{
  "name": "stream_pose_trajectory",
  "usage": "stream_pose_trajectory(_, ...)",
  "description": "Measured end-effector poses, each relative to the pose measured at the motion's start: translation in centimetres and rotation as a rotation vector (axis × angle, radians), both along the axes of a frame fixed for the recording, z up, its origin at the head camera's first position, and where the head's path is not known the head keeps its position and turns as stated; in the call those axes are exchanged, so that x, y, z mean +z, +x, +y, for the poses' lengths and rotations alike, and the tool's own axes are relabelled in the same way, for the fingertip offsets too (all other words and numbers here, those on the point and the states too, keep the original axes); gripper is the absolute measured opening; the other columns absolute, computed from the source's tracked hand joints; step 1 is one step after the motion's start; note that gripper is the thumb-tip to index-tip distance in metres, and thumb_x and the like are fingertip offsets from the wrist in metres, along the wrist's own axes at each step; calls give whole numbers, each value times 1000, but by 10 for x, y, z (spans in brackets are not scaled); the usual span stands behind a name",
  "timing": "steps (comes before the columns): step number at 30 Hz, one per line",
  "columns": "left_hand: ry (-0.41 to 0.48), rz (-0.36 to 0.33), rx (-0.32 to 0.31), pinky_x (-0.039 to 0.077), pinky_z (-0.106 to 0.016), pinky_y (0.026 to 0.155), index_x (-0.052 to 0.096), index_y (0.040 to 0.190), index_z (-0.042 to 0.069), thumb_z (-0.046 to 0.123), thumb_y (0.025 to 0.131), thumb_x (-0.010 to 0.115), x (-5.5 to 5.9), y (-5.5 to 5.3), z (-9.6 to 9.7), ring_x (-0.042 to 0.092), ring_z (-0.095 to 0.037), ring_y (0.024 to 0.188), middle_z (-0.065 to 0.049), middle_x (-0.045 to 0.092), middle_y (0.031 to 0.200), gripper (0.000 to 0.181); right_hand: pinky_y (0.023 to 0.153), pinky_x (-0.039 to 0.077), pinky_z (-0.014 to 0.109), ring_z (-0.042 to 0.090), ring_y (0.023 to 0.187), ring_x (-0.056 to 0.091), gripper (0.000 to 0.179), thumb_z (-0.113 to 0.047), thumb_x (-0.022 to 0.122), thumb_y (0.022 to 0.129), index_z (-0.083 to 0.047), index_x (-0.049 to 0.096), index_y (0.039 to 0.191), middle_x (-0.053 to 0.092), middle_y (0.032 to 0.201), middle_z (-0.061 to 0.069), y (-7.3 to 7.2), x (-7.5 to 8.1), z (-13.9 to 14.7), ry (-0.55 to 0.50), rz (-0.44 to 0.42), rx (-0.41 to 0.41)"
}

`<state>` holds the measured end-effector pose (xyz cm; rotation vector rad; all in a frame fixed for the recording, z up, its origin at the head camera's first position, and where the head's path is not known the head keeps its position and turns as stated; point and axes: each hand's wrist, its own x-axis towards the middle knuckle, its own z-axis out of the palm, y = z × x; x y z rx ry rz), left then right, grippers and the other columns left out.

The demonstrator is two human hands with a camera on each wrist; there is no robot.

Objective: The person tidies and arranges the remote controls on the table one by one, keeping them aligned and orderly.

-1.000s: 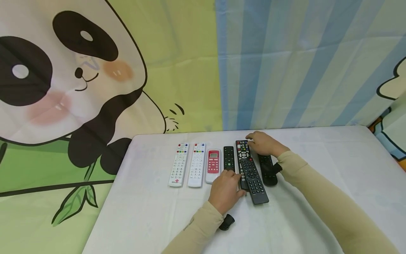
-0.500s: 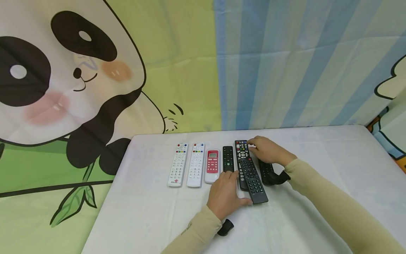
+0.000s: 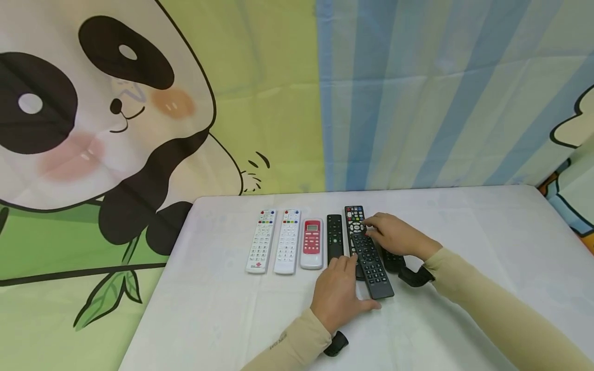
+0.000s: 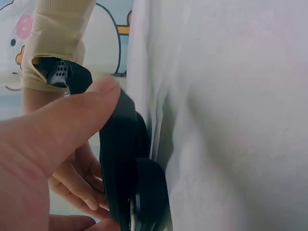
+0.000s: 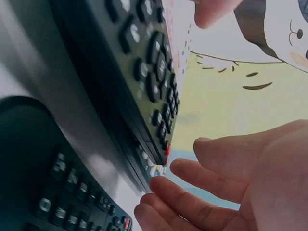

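A dark grey remote control (image 3: 372, 268) lies slanted across a longer black remote control (image 3: 355, 215), its lower end off to the right. My left hand (image 3: 336, 293) is at the lower left of the grey remote, thumb stretched toward its bottom end and fingertips near its left edge. In the left wrist view the thumb (image 4: 103, 94) overlaps the remote's end; contact is unclear. My right hand (image 3: 400, 234) reaches to the upper end of the grey remote. In the right wrist view its loosely bent fingers (image 5: 192, 197) are beside the remotes, gripping nothing.
Left of the pair stand a black remote (image 3: 334, 234), a white remote with a red face (image 3: 311, 245) and two white remotes (image 3: 287, 242) (image 3: 262, 242). Another black remote (image 3: 393, 260) lies partly under the right wrist. The white table (image 3: 209, 309) meets a printed cloth backdrop.
My right hand has come down from the top of the long black remote toward the grey one's upper end. My left hand has shifted slightly right and down, its thumb spreading outward.
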<state>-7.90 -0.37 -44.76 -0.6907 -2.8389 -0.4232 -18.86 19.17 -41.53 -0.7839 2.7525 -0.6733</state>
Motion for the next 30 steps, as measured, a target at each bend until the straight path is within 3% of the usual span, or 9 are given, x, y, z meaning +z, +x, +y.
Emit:
stream_pose_trajectory(9, -64, 29, 7, 52, -26, 86, 59, 136, 3, 76, 64, 79, -2, 2, 6, 57, -18, 102, -5, 65, 118, 105, 90, 52, 51, 31, 104, 63, 33, -12, 56, 103, 6, 62, 129, 65, 116, 16, 8, -6, 4, -12, 59, 30)
stream_pose_trajectory(14, -72, 50, 9, 51, -26, 86, 60, 134, 3, 75, 64, 79, -2, 2, 7, 57, -19, 102, -5, 65, 116, 103, 93, 51, 52, 33, 108, 63, 33, -12, 56, 102, 7, 62, 129, 65, 119, 18, 10, -10, 2, -21, 70, 28)
stream_pose_trajectory(30, -69, 79, -17, 47, -28, 99, 61, 134, 3, 71, 66, 81, -2, 0, 7, 61, -21, 110, -7, 67, 117, 98, 90, 52, 51, 31, 103, 64, 32, -11, 56, 102, 7, 63, 128, 65, 115, 17, 11, -6, -1, -27, 55, -1)
